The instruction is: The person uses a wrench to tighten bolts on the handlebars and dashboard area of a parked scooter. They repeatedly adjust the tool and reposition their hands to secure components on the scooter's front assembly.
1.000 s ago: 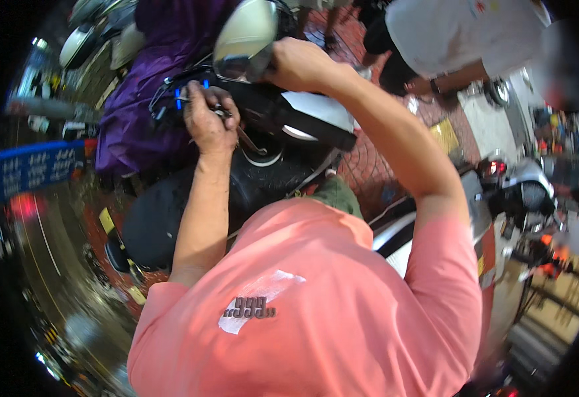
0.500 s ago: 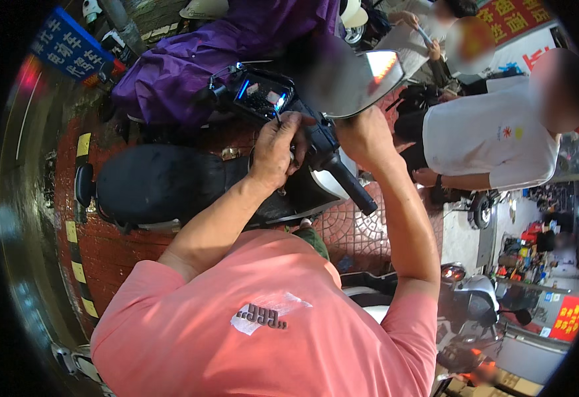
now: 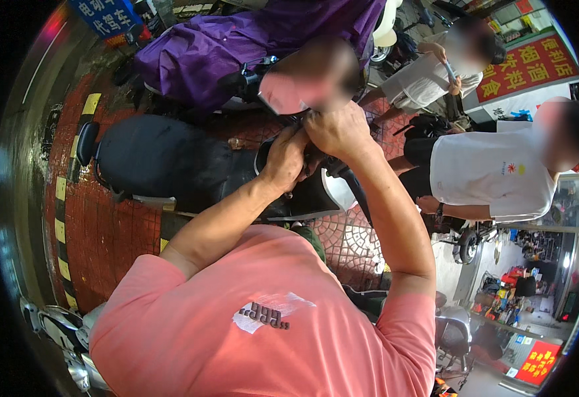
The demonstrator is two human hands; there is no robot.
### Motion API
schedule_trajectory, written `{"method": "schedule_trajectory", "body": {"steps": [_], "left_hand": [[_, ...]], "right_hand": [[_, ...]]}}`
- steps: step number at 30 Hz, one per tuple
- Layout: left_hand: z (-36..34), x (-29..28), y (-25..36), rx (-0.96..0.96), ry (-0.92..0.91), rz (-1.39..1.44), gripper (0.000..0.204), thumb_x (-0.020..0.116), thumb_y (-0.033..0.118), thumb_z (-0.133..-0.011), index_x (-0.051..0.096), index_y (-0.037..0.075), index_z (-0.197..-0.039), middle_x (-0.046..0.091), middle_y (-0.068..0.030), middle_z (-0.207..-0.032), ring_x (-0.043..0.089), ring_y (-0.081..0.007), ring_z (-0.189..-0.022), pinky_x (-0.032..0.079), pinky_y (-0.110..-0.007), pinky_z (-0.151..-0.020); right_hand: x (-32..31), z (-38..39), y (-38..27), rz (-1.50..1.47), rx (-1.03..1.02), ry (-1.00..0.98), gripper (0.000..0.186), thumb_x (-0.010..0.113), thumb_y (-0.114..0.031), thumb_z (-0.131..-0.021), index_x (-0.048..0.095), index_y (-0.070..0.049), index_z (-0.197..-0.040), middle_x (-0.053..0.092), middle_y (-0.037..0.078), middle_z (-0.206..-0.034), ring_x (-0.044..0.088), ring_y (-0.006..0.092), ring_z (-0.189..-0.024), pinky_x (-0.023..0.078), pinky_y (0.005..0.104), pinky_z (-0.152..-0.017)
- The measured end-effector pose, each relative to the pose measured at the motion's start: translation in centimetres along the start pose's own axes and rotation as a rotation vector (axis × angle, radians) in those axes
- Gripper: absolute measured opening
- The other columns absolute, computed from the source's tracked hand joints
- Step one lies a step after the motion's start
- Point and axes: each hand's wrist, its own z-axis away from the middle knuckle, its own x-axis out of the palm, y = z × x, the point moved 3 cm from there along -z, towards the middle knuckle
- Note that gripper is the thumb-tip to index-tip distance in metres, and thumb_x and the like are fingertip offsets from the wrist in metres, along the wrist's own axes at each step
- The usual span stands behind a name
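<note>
A scooter with a long black seat (image 3: 163, 155) stands in front of me. Its rear-view mirror (image 3: 289, 91) is over the handlebar, the glass reflecting pink and partly blurred. My right hand (image 3: 342, 131) is closed at the lower edge of this mirror, around its stem; the fingertips are out of sight. Just left of it and almost touching, my left hand (image 3: 285, 160) has its fingers curled in by the stem's base, and what they hold is hidden. The black handlebar grip (image 3: 355, 188) shows below my right wrist. The scooter's display is covered from view.
A purple cover (image 3: 236, 49) drapes another vehicle just beyond the scooter. To the right stands a person in a white shirt (image 3: 488, 169), with another person (image 3: 428, 79) farther back. Red paving (image 3: 104, 245) with a yellow-and-black kerb (image 3: 61, 231) lies left. A cluttered shopfront (image 3: 521, 284) is at right.
The mirror has swung left, from right of the display to over it, along with my right hand. My left hand has come close against the right. The view has shifted slightly.
</note>
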Motion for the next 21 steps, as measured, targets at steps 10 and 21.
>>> {"method": "schedule_trajectory", "body": {"steps": [10, 21], "left_hand": [[-8.6, -6.9, -2.6, -0.131, -1.057, -0.614, 0.037, 0.057, 0.031, -0.11, 0.069, -0.004, -0.115, 0.076, -0.0211, -0.099, 0.076, -0.0344, -0.092, 0.061, -0.047, -0.08], [0.1, -1.6, -0.3, -0.052, 0.02, -0.293, 0.027, 0.061, 0.028, -0.106, 0.069, 0.006, -0.093, 0.062, -0.0019, -0.069, 0.049, -0.0091, -0.045, 0.033, -0.027, -0.039]], "right_hand": [[-0.5, -2.2, -3.2, -0.075, 0.165, -0.176, 0.045, 0.076, -0.031, -0.088, 0.07, -0.012, -0.128, 0.076, 0.022, -0.108, 0.073, 0.0434, -0.101, 0.059, 0.051, -0.084], [-2.8, 1.1, -0.3, -0.49, 0.44, -0.248, 0.034, 0.067, -0.029, -0.105, 0.072, 0.001, -0.119, 0.072, 0.005, -0.093, 0.063, 0.0152, -0.087, 0.053, 0.0337, -0.081]]}}
